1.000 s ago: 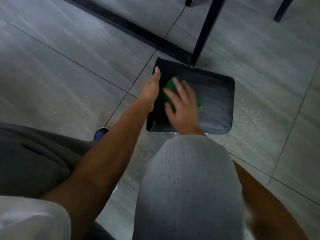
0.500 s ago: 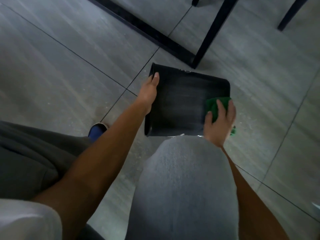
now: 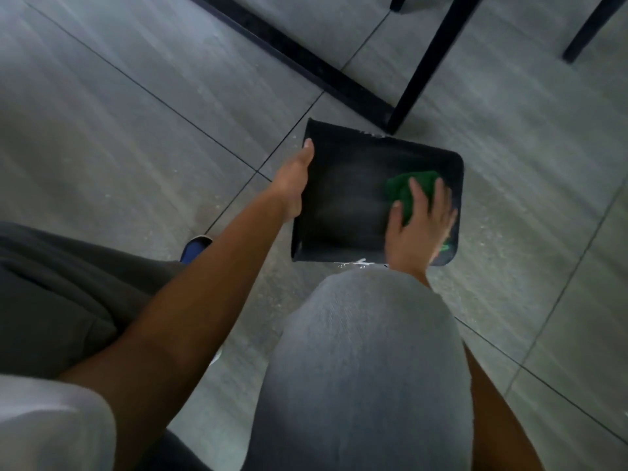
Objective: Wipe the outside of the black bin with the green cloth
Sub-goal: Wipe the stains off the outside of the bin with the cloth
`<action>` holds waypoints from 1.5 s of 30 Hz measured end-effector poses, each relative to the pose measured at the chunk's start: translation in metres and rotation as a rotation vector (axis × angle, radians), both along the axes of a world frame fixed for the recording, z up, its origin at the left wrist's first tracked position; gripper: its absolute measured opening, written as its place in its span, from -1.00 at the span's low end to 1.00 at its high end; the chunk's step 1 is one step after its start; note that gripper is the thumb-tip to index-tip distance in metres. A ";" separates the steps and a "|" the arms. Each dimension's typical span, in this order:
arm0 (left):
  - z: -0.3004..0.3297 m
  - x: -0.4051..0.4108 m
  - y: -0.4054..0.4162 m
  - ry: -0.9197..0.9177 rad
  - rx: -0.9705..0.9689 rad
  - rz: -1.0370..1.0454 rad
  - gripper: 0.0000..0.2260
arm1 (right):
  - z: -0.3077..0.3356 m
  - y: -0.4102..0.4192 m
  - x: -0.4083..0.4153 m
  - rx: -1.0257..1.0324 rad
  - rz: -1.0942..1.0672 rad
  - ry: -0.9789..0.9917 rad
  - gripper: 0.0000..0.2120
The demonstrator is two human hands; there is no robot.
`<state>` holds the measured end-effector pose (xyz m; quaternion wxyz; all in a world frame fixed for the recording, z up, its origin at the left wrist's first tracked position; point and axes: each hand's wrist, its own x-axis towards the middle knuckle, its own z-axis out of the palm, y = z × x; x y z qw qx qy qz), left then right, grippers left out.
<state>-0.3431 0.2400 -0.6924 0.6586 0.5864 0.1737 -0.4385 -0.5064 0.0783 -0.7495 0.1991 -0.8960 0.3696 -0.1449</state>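
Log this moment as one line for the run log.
step: wiping | right hand presses green cloth on black bin | left hand steadies bin's left side | bin on floor

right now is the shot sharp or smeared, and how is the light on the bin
Head view: dim, flat light; the black bin shows a dull grey sheen across its upper face. Motion blur softens the floor tiles and the right hand on the green cloth; wide-angle bending shows at the edges. The left hand is clearer.
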 end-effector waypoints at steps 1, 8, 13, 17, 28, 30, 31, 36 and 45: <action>-0.002 0.000 0.000 -0.005 0.025 0.026 -0.45 | 0.000 -0.015 -0.007 0.060 -0.078 0.012 -0.59; -0.015 -0.003 0.013 0.057 -0.114 0.041 -0.40 | 0.008 -0.028 -0.011 0.108 -0.198 0.031 -0.58; -0.008 -0.010 0.007 -0.067 -0.025 -0.165 -0.53 | 0.014 -0.021 -0.001 0.219 -0.354 -0.062 -0.59; -0.003 0.000 0.015 -0.218 0.110 -0.195 -0.63 | 0.026 -0.034 -0.004 0.506 -0.403 -0.275 -0.63; 0.010 0.024 0.019 -0.377 0.259 -0.313 -0.65 | 0.040 -0.027 -0.013 0.456 -0.252 -0.048 -0.50; 0.022 0.022 0.013 -0.405 0.254 -0.354 -0.69 | 0.060 -0.032 -0.007 0.483 -0.196 -0.047 -0.50; 0.028 0.021 0.010 -0.433 0.258 -0.379 -0.70 | 0.072 -0.038 -0.005 0.435 -0.187 -0.068 -0.49; 0.044 0.020 0.011 -0.489 0.255 -0.448 -0.51 | 0.096 -0.065 0.007 0.121 -0.196 -0.157 -0.52; 0.036 0.013 0.022 -0.424 0.275 -0.350 -0.56 | 0.040 -0.017 -0.010 0.078 0.003 -0.125 -0.46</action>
